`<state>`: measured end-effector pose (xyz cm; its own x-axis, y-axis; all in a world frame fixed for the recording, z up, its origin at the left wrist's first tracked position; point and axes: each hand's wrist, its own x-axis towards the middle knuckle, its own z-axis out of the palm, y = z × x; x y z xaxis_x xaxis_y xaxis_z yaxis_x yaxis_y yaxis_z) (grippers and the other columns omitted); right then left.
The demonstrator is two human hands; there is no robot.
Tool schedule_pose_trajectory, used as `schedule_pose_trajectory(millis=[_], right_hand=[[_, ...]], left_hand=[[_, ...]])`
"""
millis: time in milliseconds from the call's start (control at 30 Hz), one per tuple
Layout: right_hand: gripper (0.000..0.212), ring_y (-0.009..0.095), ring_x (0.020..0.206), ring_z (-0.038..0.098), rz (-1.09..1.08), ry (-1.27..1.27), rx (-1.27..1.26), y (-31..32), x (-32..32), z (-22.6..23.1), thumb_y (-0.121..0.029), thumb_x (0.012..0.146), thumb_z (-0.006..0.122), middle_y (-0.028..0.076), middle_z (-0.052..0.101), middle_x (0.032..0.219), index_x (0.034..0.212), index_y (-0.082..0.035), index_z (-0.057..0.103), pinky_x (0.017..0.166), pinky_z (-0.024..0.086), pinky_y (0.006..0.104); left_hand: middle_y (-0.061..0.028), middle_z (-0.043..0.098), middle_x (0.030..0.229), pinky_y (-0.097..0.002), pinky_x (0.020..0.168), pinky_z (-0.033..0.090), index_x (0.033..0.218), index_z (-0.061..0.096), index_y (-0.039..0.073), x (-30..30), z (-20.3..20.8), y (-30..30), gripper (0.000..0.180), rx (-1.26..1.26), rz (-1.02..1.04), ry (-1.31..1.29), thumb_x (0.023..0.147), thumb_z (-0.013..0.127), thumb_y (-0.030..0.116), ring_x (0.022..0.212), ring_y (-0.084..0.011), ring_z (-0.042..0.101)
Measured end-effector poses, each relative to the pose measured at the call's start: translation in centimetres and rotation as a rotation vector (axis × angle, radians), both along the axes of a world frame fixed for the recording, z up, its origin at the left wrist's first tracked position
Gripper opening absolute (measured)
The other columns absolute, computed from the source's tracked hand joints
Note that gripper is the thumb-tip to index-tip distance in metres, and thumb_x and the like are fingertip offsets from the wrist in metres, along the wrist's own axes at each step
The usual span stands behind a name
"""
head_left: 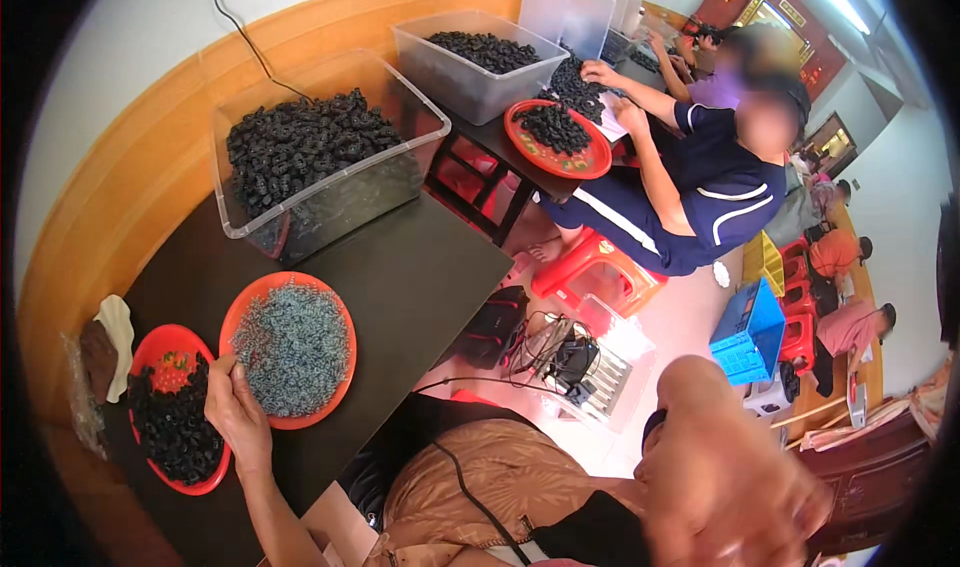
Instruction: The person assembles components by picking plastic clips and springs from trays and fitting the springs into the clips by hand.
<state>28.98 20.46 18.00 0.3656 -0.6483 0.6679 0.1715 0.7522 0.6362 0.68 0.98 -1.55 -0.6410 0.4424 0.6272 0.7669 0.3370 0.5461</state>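
Note:
My left hand [238, 415] is over the dark table, between two round red plates, with its fingers curled together at the rim of the nearer-to-middle one. That red plate [233, 307] is heaped with small grey-blue metal pieces [297, 352], too fine to name. Below and left of the hand, the other red plate [165, 339] holds small black plastic parts [180, 435]. Whether something small sits between my left fingertips is hidden. My right hand [735, 477] is raised close to the camera at lower right, away from the table; motion blur smears its fingers.
A clear bin [340, 207] of black parts stands at the table's back, with another bin [475, 87] beyond. A seated co-worker [700, 182] handles black parts by a red plate [592, 163]. Red stool [605, 272], blue crate [748, 332] and cables [545, 352] are to the right.

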Motion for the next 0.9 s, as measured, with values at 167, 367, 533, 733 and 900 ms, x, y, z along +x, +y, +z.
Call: schedule_pose_trajectory(millis=[167, 367, 533, 733, 900], right_hand=[[0.038, 0.024, 0.124, 0.041, -0.002, 0.045, 0.294, -3.1, 0.0, 1.0, -0.018, 0.090, 0.056, 0.009, 0.050, 0.132, 0.126, -0.007, 0.050, 0.104, 0.031, 0.0450], [0.029, 0.025, 0.106, 0.054, -0.322, -0.084, 0.195, -4.7, 3.3, 1.2, -0.013, 0.082, 0.063, 0.010, 0.061, 0.111, 0.110, -0.004, 0.058, 0.094, 0.040, 0.0409], [0.022, 0.023, 0.096, 0.055, -0.208, -0.132, 0.236, -4.9, 3.1, 1.6, -0.011, 0.081, 0.064, 0.008, 0.061, 0.100, 0.101, -0.003, 0.058, 0.088, 0.042, 0.0384], [0.013, 0.021, 0.085, 0.056, -0.091, -0.157, 0.283, -5.3, 3.2, 2.3, -0.008, 0.080, 0.065, 0.005, 0.061, 0.086, 0.091, -0.002, 0.059, 0.081, 0.044, 0.0354], [0.009, 0.018, 0.077, 0.056, -0.003, -0.134, 0.303, -5.9, 3.5, 2.5, -0.007, 0.079, 0.065, 0.003, 0.060, 0.077, 0.083, -0.003, 0.058, 0.075, 0.045, 0.0328]], left_hand=[[-0.0162, 0.056, 0.079, -0.0336, 0.060, 0.044, 0.095, 0.054, -0.001, 0.0, 0.1, 0.1, 0.007, -0.032, 0.019, -0.022, 0.091, 0.048, 0.001, 0.064, -0.0266, 0.053], [-0.0167, 0.057, 0.081, -0.0351, 0.063, 0.045, 0.096, 0.054, -0.001, -0.3, -0.4, -0.2, 0.008, -0.035, 0.020, -0.002, 0.091, 0.048, 0.001, 0.068, -0.0279, 0.057], [-0.0155, 0.057, 0.083, -0.0325, 0.067, 0.046, 0.098, 0.054, -0.002, -0.6, -0.7, -0.1, 0.009, -0.012, -0.003, 0.017, 0.092, 0.048, 0.001, 0.071, -0.0257, 0.057], [-0.0156, 0.058, 0.084, -0.0319, 0.066, 0.046, 0.099, 0.054, -0.003, -0.9, -0.9, -0.4, 0.011, -0.006, -0.002, 0.017, 0.094, 0.047, 0.003, 0.071, -0.0242, 0.056], [-0.0163, 0.057, 0.084, -0.0329, 0.066, 0.045, 0.100, 0.053, -0.003, -1.1, -1.6, -0.3, 0.012, -0.004, 0.003, 0.028, 0.095, 0.047, 0.006, 0.071, -0.0259, 0.055]])
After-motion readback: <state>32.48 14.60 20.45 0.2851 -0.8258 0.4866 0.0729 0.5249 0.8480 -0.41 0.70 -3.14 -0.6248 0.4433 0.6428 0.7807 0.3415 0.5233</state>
